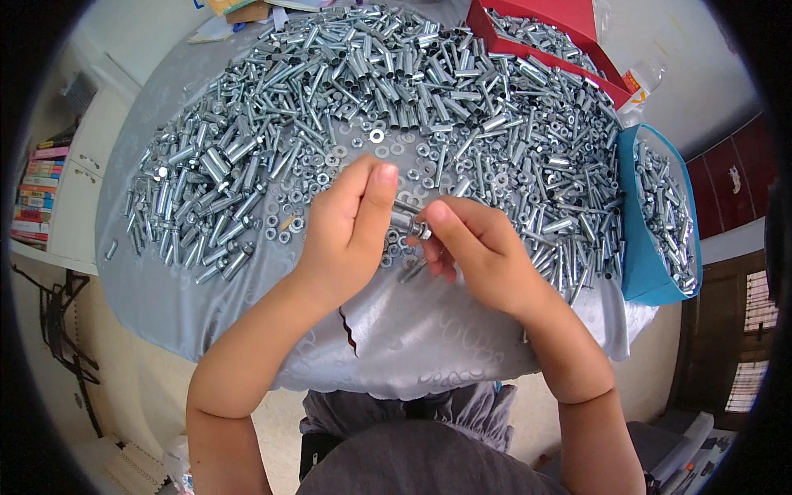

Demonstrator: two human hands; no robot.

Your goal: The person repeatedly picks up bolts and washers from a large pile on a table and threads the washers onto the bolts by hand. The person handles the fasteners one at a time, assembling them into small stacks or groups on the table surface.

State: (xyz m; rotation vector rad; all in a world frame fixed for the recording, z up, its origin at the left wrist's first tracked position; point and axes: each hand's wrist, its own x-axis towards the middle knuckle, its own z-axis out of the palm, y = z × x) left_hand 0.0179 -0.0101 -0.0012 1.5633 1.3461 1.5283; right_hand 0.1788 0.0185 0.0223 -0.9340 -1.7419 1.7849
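Between my two hands is a shiny metal sleeve anchor bolt (pixel 403 221), held over the near part of the table. My left hand (pixel 348 221) is closed around its left end, thumb pointing up. At its other end, the thumb and fingers of my right hand (pixel 485 247) pinch around the nut and washer (pixel 421 231). My fingers hide part of the bolt. Loose washers (pixel 377 136) and nuts lie just beyond my hands. Finished-looking anchors with sleeves (pixel 219 165) are heaped to the left. Empty metal sleeves (pixel 404 62) are piled at the far side.
A red box (pixel 610 80) of metal parts stands at the far right, beside a clear plastic bottle (pixel 646 81). Along the right edge is a blue box (pixel 646 276) full of bolts. A grey patterned tablecloth (pixel 462 338) hangs over the near edge, with a tear.
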